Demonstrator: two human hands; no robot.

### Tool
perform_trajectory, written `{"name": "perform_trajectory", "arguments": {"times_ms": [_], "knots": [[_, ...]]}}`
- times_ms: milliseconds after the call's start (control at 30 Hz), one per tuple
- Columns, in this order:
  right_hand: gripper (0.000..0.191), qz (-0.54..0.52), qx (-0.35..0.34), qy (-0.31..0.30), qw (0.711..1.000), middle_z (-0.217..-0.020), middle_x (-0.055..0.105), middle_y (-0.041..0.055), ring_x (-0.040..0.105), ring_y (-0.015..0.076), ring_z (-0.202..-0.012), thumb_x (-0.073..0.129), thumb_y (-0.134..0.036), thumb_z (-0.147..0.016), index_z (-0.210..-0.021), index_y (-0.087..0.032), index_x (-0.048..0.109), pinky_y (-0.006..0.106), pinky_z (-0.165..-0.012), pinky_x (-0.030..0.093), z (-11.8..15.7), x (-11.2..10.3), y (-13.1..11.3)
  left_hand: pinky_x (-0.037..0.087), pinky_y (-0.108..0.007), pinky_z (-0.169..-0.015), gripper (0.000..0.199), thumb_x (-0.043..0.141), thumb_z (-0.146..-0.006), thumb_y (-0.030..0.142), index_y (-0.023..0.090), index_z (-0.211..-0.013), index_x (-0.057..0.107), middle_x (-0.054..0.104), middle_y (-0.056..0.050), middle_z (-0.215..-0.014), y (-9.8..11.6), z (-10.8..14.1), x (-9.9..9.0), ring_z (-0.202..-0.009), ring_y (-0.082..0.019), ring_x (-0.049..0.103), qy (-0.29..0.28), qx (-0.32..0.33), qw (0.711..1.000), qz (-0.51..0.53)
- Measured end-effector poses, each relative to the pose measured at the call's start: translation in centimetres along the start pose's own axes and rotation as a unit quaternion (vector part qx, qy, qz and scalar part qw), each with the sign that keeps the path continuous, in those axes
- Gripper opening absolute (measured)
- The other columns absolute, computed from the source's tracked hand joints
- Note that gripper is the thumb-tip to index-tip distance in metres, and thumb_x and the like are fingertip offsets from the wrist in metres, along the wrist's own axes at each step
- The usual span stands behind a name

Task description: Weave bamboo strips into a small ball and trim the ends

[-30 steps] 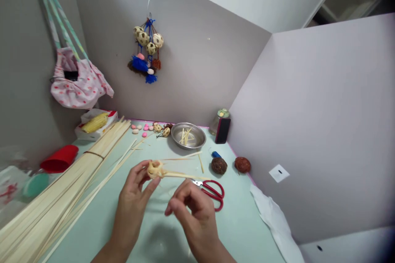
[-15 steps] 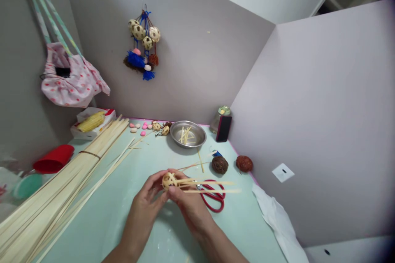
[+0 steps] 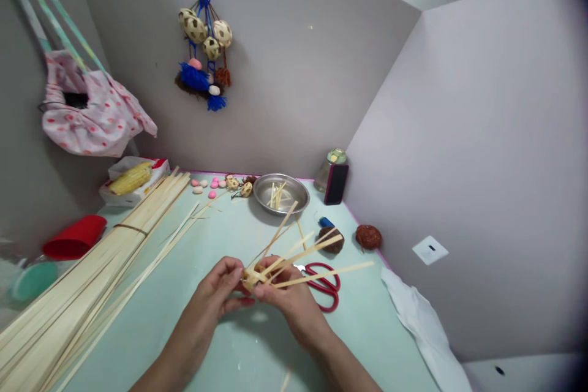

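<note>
Between my two hands, above the pale green table, is a small woven bamboo ball (image 3: 252, 280), part of it covered by my fingers. Long loose strips (image 3: 316, 249) fan out of it toward the upper right. My left hand (image 3: 225, 288) pinches the ball's left side with thumb and fingers. My right hand (image 3: 287, 288) grips its right side, thumb in front, where the strips come out. Just beyond the right hand lie red-handled scissors (image 3: 328, 286), their blades partly hidden behind it.
A bundle of flat bamboo strips (image 3: 92, 275) runs along the left. At the back are a metal bowl (image 3: 301, 196) holding short strips, pink and white pebbles (image 3: 214, 184), and a phone (image 3: 337, 184) against a jar. Brown yarn (image 3: 331, 245) and reddish yarn (image 3: 368, 237) balls sit right.
The ball has been turned in my hands, so its strips now spread apart and point more upward. My left fingers have shifted on its left side. The view has moved slightly.
</note>
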State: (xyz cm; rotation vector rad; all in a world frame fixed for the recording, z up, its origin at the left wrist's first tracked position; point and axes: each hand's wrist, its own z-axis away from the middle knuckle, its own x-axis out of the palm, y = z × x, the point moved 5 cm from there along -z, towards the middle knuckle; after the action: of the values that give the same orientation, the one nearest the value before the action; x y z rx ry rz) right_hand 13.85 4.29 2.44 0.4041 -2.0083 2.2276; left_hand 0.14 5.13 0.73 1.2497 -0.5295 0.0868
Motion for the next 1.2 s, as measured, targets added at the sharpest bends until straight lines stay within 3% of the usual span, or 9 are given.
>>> {"name": "perform_trajectory", "arguments": {"times_ms": [167,300,467,667,967,1200], "knots": [[0.042,-0.004,-0.009,0.023,1.000,-0.092,0.073,0.0025,0.068,0.0208,-0.088,0.087,-0.028,-0.063,-0.099,-0.019,0.066,0.031,-0.081,0.049,0.1,-0.1,0.1,0.053,-0.030,-0.089,0.011,0.058,-0.095,0.029,0.020,-0.091,0.063,0.070,-0.001,-0.091,0.0,-0.4,0.2,-0.093,-0.016,0.067,-0.056,-0.020,0.994,0.087],[0.041,-0.029,-0.042,0.022,0.998,-0.089,0.070,0.0004,0.067,0.0192,-0.086,0.087,-0.026,-0.065,-0.098,-0.021,0.063,0.029,-0.079,0.050,-0.1,0.0,0.5,0.052,-0.031,-0.092,0.013,0.059,-0.094,0.025,0.023,-0.107,0.062,0.073,-0.003,-0.103,-0.1,-0.5,-0.4,-0.100,-0.018,0.068,-0.047,-0.026,0.993,0.104],[0.033,0.053,-0.066,0.059,0.995,-0.088,0.070,0.0030,0.065,0.0194,-0.084,0.084,-0.026,-0.068,-0.095,-0.018,0.067,0.029,-0.078,0.050,-0.1,-0.6,0.5,0.049,-0.034,-0.097,0.018,0.059,-0.094,0.029,0.021,-0.110,0.064,0.074,-0.005,-0.110,-0.8,-0.6,-0.7,-0.107,-0.021,0.067,-0.029,-0.030,0.996,0.081],[0.039,0.044,-0.062,0.062,0.995,-0.095,0.072,0.0058,0.067,0.0220,-0.090,0.083,-0.028,-0.071,-0.104,-0.018,0.066,0.034,-0.084,0.051,-0.1,-0.8,1.1,0.055,-0.033,-0.085,0.024,0.054,-0.096,0.036,0.020,-0.112,0.064,0.071,-0.008,-0.118,-1.2,-0.6,-0.2,-0.104,-0.022,0.066,-0.049,-0.046,0.993,0.094],[0.039,0.002,-0.077,0.031,0.997,-0.097,0.069,0.0026,0.065,0.0197,-0.092,0.081,-0.026,-0.072,-0.107,-0.023,0.064,0.030,-0.080,0.051,-0.5,-0.5,0.5,0.046,-0.039,-0.102,0.013,0.059,-0.094,0.026,0.020,-0.105,0.061,0.070,-0.006,-0.114,-0.4,-0.6,-0.1,-0.111,-0.023,0.064,-0.074,-0.029,0.993,0.088],[0.056,0.069,-0.052,0.063,0.994,-0.103,0.067,0.0050,0.064,0.0229,-0.095,0.083,-0.029,-0.068,-0.119,-0.021,0.059,0.035,-0.086,0.050,-0.1,-0.4,0.7,0.046,-0.033,-0.097,0.013,0.066,-0.089,0.027,0.023,-0.097,0.057,0.072,-0.002,-0.107,-0.7,-0.6,-0.1,-0.107,-0.021,0.066,-0.060,-0.024,0.998,0.025]]}}
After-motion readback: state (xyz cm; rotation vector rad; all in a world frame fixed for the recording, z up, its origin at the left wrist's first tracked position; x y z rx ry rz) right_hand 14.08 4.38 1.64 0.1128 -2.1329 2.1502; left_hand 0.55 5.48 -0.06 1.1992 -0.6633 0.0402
